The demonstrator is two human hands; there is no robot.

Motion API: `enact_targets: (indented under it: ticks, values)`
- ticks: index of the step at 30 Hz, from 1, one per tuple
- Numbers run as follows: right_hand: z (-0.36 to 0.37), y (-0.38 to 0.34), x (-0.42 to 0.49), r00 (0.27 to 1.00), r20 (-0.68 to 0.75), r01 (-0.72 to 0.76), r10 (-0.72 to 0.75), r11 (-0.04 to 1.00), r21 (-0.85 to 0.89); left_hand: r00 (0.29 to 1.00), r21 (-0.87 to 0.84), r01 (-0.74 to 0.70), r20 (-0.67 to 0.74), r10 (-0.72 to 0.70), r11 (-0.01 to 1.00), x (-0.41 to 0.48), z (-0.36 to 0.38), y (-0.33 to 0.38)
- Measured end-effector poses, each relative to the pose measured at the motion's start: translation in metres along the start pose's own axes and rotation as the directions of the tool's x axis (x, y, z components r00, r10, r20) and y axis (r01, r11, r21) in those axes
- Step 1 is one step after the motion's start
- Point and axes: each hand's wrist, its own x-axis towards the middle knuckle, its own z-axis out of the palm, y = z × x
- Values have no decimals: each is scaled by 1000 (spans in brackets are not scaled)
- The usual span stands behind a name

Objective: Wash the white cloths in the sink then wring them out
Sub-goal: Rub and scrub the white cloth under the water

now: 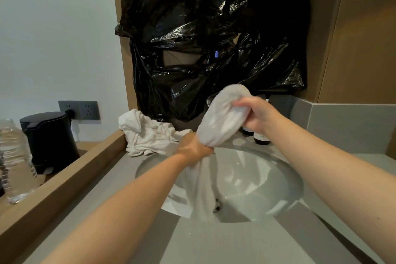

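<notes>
White cloth [222,118] held above sink [278,180], 12 o'clock; L hand [194,149] clenched round lower neck, R hand [255,115] curled on upper end. Judged soft, wet-heavy; ends best gripped for twisting.

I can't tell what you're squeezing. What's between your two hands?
A bunched-up white cloth runs between the left hand and the right hand, both gripping it above the sink. The head view shows it.

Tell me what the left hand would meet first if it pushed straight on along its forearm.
The left hand would run into the bunched white cloth it holds; just beyond, likely the right hand, though depth is unclear.
</notes>
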Motion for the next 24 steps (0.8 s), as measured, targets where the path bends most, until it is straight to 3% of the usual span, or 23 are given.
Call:
enact_targets:
  ticks: [2, 5, 7, 10, 13, 18, 21, 22, 24]
  values:
    - [-38, 20, -3, 990, 78, -114, 117, 993, -37, 997, 62, -62, 37, 60, 996, 7, -3, -9]
    - [-83, 52, 2, 934, 193, -323, 301, 942, 93, 985, 134, -171, 34, 168, 976, 19, -2, -24]
    - [-97, 72, 14, 885, 181, -452, 428, 884, 117, 977, 254, -211, 81, 197, 944, 27, 3, -26]
    - [-89, 93, 31, 825, 141, -547, 548, 836, -50, 982, 249, -185, 79, 170, 951, 43, 9, -23]
    - [-79, 100, 52, 809, 156, -532, 567, 819, -216, 977, 305, -207, 107, 183, 930, 55, 14, -29]
    - [-87, 124, 87, 611, 409, -509, 678, 732, -453, 992, 404, -128, 64, 112, 906, 71, 28, -53]
    - [-81, 126, 90, 550, 416, -444, 725, 675, -589, 991, 474, -136, 68, 118, 870, 72, 28, -58]
    - [-75, 125, 91, 567, 383, -411, 729, 653, -636, 990, 493, -141, 73, 121, 859, 72, 28, -58]
    - [-62, 125, 94, 701, 218, -247, 679, 518, -819, 993, 538, -119, 66, 99, 835, 70, 30, -61]
